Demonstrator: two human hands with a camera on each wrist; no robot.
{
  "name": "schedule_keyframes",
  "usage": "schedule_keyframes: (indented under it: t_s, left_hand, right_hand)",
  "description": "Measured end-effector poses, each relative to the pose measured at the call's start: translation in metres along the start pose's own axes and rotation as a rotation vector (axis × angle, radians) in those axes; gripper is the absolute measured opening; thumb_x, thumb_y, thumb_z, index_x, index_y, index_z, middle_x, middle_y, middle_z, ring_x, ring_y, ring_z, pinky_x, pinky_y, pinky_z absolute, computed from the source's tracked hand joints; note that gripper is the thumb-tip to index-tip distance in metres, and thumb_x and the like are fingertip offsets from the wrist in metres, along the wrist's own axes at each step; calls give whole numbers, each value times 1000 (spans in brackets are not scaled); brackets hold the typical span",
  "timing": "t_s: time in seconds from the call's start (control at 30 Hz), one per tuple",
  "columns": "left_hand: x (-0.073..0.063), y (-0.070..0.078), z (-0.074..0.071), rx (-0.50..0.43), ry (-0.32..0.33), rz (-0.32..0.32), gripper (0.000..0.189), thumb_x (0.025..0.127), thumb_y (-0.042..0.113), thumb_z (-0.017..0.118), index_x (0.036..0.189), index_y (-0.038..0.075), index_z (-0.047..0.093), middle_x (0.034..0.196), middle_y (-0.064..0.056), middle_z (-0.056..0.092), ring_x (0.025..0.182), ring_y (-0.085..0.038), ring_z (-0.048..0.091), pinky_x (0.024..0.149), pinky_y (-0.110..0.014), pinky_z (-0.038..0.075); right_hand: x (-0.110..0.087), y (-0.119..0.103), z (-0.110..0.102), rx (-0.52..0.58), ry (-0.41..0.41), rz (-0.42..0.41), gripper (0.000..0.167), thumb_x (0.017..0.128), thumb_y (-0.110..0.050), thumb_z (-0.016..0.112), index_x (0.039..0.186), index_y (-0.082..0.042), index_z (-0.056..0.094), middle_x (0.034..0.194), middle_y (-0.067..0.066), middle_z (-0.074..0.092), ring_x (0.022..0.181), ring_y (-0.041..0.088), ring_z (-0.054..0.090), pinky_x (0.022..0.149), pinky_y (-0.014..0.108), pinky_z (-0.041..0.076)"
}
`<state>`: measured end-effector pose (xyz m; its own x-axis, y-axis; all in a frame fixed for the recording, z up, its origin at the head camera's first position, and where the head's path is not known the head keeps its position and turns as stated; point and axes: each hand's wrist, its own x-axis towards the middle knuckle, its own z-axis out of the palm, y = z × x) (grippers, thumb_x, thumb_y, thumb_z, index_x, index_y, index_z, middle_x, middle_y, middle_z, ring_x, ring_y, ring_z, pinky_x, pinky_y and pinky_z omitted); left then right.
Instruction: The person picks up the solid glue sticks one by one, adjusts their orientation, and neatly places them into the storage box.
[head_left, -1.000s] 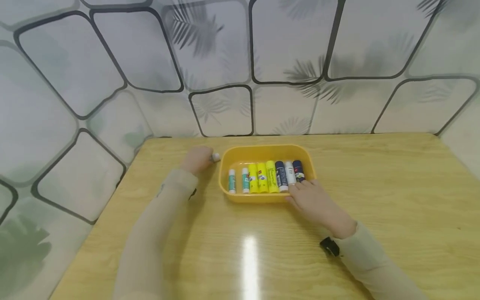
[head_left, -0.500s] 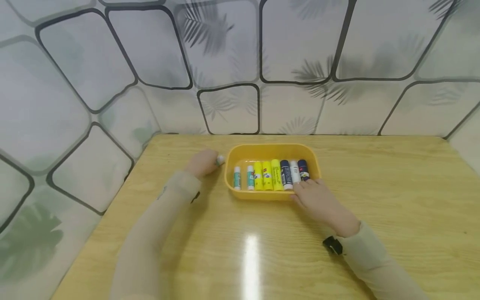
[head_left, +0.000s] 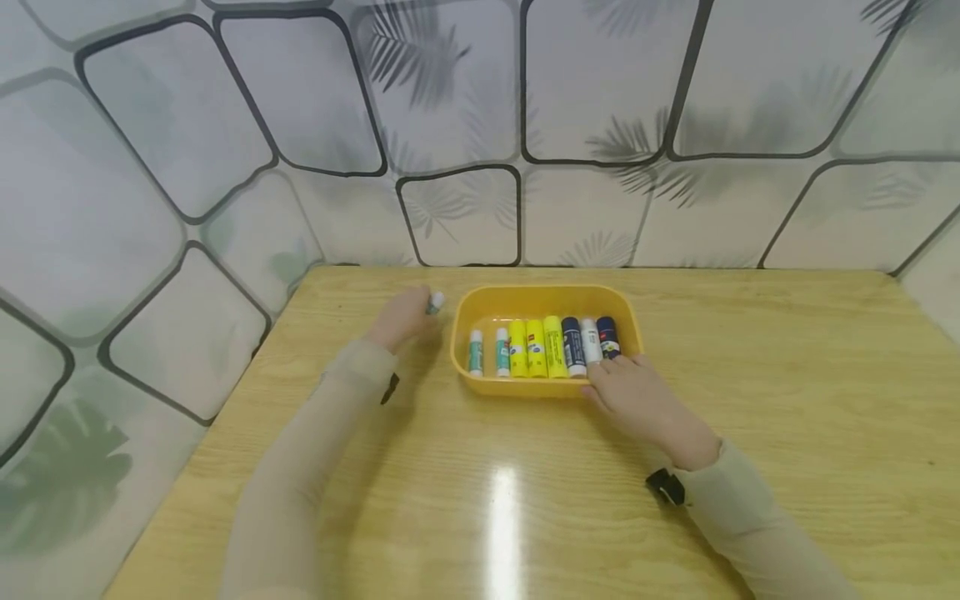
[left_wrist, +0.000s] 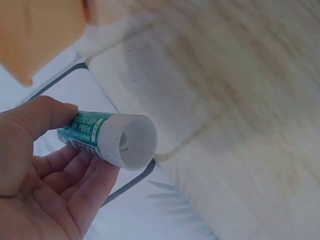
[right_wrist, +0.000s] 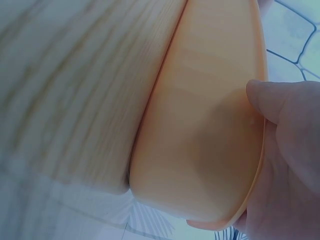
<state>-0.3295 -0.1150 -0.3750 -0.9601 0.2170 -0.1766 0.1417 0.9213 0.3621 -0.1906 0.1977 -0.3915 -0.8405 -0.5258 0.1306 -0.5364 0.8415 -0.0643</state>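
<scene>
In the head view my left hand (head_left: pixel 401 318) is just left of a yellow plastic bin (head_left: pixel 547 297), pinching a small teal and white glue stick (left_wrist: pixel 111 136) between thumb and fingers. Its white end points away from the palm, tilted up. My right hand (head_left: pixel 636 398) grips the bin's front rim near the right corner. In the right wrist view the thumb (right_wrist: pixel 265 97) presses the outer wall and the fingers go over the rim, partly hidden. Inside lie several glue sticks in a row: teal ones (head_left: pixel 502 352) at left, then yellow (head_left: pixel 536 348), navy (head_left: pixel 573 347) and white (head_left: pixel 591 340).
The bin stands on a wooden table (head_left: pixel 420 483), close to its back edge. Behind and to the left rises a wall (head_left: pixel 457 221) with a stone and leaf pattern. A bright light reflection (head_left: pixel 502 525) lies on the tabletop in front.
My left hand has lifted the glue stick slightly up and away from the bin's left edge, and the stick tilts more upward. My right hand keeps its grip. The head view has shifted a little.
</scene>
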Motion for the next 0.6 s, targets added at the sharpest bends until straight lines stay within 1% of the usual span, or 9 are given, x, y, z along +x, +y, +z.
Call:
schedule_keyframes:
  t_s: [0.07, 0.13, 0.23, 0.37, 0.43, 0.5, 0.6]
  left_hand:
    - [0, 1, -4, -36, 32, 11, 13, 83, 9, 55, 91, 1, 50, 82, -11, 53, 70, -22, 52, 62, -30, 45]
    - [0, 3, -8, -101, 71, 22, 16, 83, 8, 54, 95, -2, 50, 84, -13, 55, 70, -22, 54, 61, -30, 47]
    - [-2, 8, -15, -198, 140, 43, 27, 84, 8, 54, 106, -6, 48, 94, -16, 55, 77, -24, 55, 67, -32, 48]
    - [-5, 15, -20, -325, 234, 61, 36, 84, 12, 55, 114, -3, 42, 102, -16, 52, 87, -25, 53, 74, -33, 46]
    - [-7, 21, -21, -372, 281, 80, 36, 83, 13, 56, 113, -1, 41, 101, -14, 52, 87, -25, 52, 74, -33, 46]
    - [-10, 29, -22, -421, 310, 107, 39, 83, 13, 57, 115, 0, 39, 101, -14, 52, 89, -24, 51, 74, -32, 46]
    - [-14, 41, -21, -467, 316, 151, 42, 83, 12, 57, 118, 2, 35, 101, -14, 51, 90, -24, 51, 74, -33, 46]
  right_hand:
    - [0, 0, 0, -1, 4, -5, 18, 89, -25, 50, 82, -9, 48, 74, 3, 52, 74, 24, 50, 66, 38, 33]
    - [0, 0, -1, -4, 11, -11, 18, 89, -24, 50, 81, -9, 48, 74, 3, 51, 73, 24, 50, 66, 38, 33]
    - [0, -1, -2, -7, 10, -9, 18, 89, -24, 51, 81, -9, 48, 73, 2, 51, 72, 23, 49, 65, 37, 33]
    - [0, -2, -3, -5, -4, -4, 18, 90, -25, 50, 81, -9, 48, 73, 2, 51, 72, 22, 49, 65, 37, 32]
    - [0, -2, -3, -5, -1, -8, 18, 89, -25, 50, 81, -9, 48, 73, 2, 51, 72, 23, 50, 65, 37, 33]
    - [0, -2, -3, -5, 6, -13, 17, 89, -24, 51, 80, -9, 48, 73, 3, 51, 73, 24, 50, 66, 38, 33]
    - [0, -2, -2, -11, 18, -22, 17, 89, -23, 52, 80, -9, 48, 73, 3, 52, 74, 25, 51, 66, 39, 34]
